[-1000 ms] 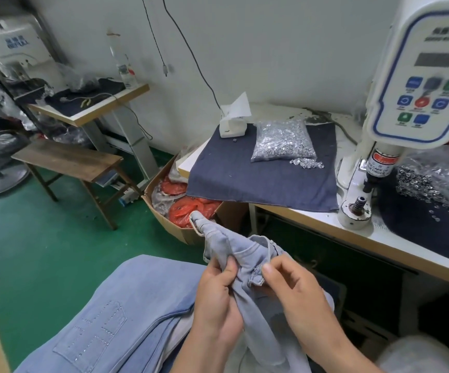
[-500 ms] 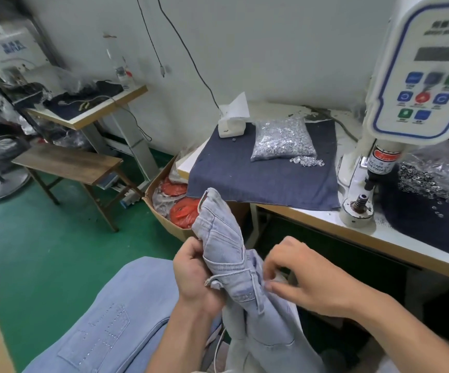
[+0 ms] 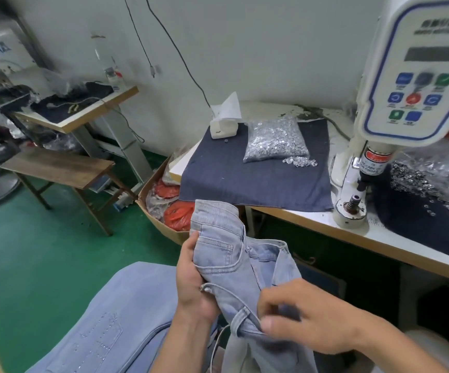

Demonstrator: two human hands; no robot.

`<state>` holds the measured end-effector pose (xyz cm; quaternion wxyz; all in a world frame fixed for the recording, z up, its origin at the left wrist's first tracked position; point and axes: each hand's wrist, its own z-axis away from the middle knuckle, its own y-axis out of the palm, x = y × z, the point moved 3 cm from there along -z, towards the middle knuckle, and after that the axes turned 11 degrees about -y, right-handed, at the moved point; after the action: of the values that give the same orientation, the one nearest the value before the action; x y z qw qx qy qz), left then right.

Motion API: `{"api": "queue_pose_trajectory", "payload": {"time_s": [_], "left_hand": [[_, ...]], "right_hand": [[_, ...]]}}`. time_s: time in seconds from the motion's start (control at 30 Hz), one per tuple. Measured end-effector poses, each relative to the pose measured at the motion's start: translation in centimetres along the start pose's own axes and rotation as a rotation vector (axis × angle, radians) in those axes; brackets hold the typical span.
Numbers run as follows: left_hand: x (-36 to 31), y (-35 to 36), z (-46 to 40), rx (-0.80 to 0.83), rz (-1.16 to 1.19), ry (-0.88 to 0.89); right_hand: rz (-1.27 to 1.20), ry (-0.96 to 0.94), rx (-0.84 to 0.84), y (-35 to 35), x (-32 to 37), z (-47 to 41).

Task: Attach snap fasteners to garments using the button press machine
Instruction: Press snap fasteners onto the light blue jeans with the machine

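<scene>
While both hands' grip pinches jeans [image 3: 234, 267], press machine [image 3: 417, 84] right, fastener bag [image 3: 275, 140] on table [image 3: 395, 238]; cardboard box [image 3: 164, 224] beside

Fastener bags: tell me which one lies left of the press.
The sealed clear bag of silver fasteners on the blue-grey cloth; the other bag lies right of the button press machine.

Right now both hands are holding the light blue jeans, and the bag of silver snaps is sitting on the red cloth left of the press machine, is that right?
Not quite. The head view shows the bag of silver snaps lying on a dark blue cloth, not red. The rest holds: left hand and right hand hold the light blue jeans, left of the press machine.
</scene>
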<state>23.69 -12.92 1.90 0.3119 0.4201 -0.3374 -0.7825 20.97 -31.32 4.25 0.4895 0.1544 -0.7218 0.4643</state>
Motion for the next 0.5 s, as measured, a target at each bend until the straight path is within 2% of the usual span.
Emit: {"api": "queue_pose_trajectory", "payload": {"time_s": [0.03, 0.1, 0.13, 0.17, 0.23, 0.3, 0.37, 0.4, 0.5], "left_hand": [[0.4, 0.2, -0.2, 0.018, 0.020, -0.037], [1.2, 1.0, -0.6, 0.048, 0.045, -0.103], [1.6, 1.5, -0.9, 0.052, 0.034, -0.134], [2.1, 2.0, -1.1, 0.052, 0.004, -0.162], [2.8, 3.0, -1.6, 0.106, -0.051, -0.190], [2.5, 3.2, -2.2, 0.173, -0.132, -0.205], [1.8, 2.9, -2.6, 0.124, -0.238, -0.198], [1.2, 2.9, -2.7, 0.072, -0.346, -0.172], [0.0, 3.3, -2.9, -0.082, -0.859, 0.056]], "right_hand": [[-0.058, 0.049, -0.105, -0.2, -0.4, 0.1], [-0.031, 0.139, -0.442, -1.4, -1.8, 0.5], [-0.034, 0.159, -0.551, -2.2, -2.1, 0.4], [-0.068, 0.164, -0.589, -3.0, -2.4, 0.4], [-0.067, 0.179, -0.518, -4.5, -2.6, 0.3], [0.045, 0.184, -0.480, -6.3, -2.7, 0.8], [0.087, 0.158, -0.531, -7.5, -2.7, 2.0], [0.054, 0.147, -0.531, -7.7, -2.9, 2.8], [-0.193, 0.160, -0.468, -7.4, -3.6, 4.8]]}}
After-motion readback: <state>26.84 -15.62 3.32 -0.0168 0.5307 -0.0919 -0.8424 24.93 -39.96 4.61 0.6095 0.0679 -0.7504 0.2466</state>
